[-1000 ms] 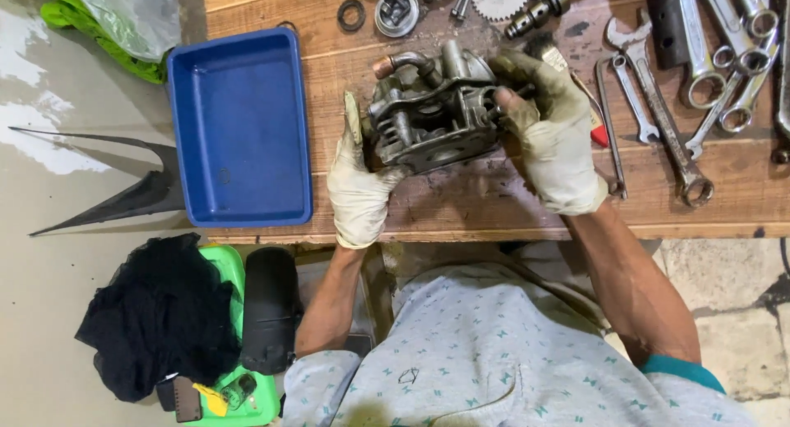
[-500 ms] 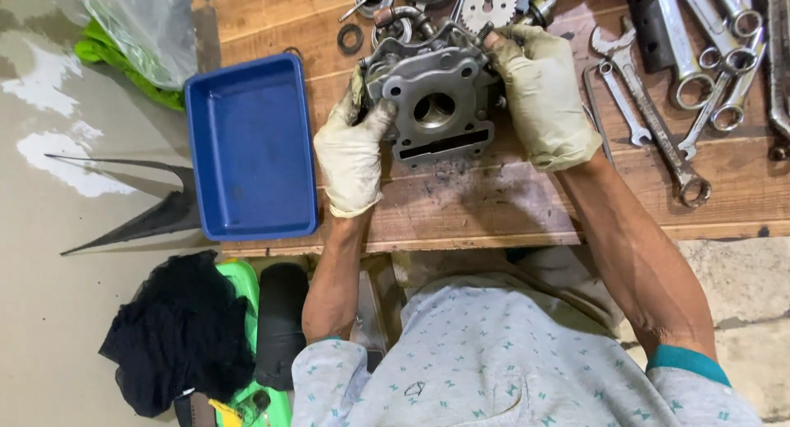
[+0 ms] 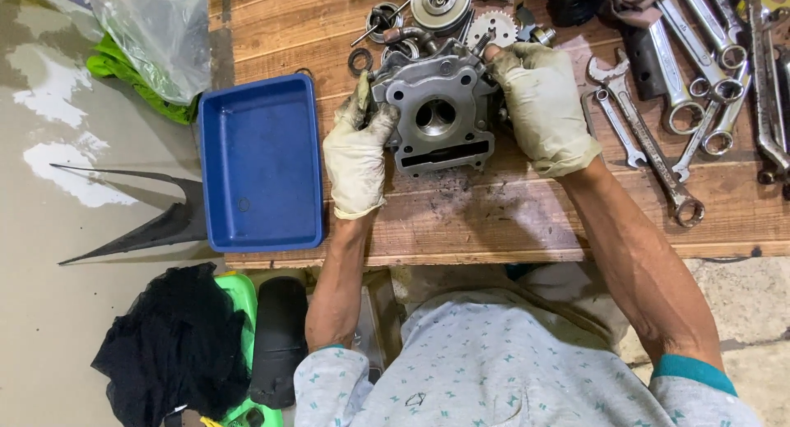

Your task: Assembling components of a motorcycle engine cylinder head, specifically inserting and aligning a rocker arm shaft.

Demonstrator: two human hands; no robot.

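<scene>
Empty blue tray (image 3: pixel 262 168) beside wrenches (image 3: pixel 683 98), gear (image 3: pixel 496 22), washer (image 3: pixel 360 61), black cloth (image 3: pixel 173 345).

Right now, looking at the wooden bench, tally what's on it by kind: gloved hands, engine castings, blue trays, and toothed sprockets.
Gloved hands: 2, left hand and right hand
Engine casting: 1, gripped between both hands
Blue tray: 1
Toothed sprocket: 1
Total: 5
</scene>
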